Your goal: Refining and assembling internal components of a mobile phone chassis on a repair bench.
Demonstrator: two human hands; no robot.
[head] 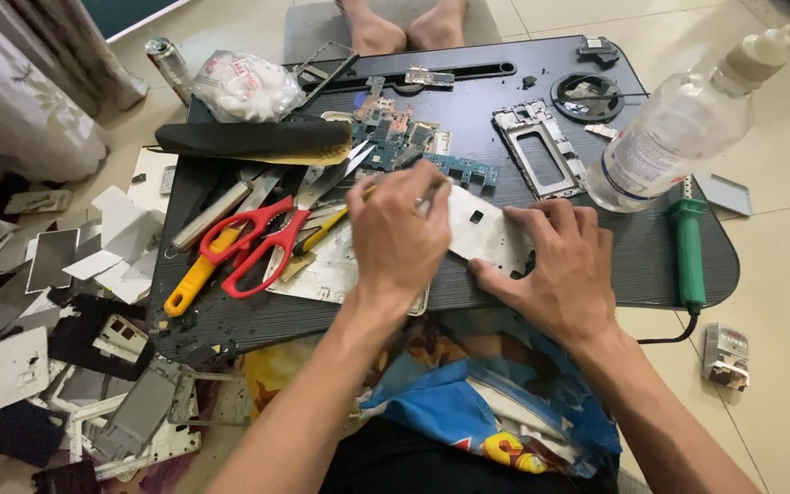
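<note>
Thin silver metal plate (485, 230) lies flat on the dark bench (642, 265), near edge, right of centre; right hand (555, 261) is spread open, palm down, fingers pinning the plate's right end; left hand (397, 229) is curled over its left end, fingertips pinched at the top edge, possibly on a small yellow-handled tool, though the hand hides it. Judgement: the work is prying or lifting something off the plate; best done with steady downward pressure from the right hand, force kept low and along the surface, fingers clear of the sharp edge. Red-handled scissors (262, 240) lie just left; clear plastic bottle (678, 123) far right; green soldering iron (688, 252) right, well apart from both hands.
</note>
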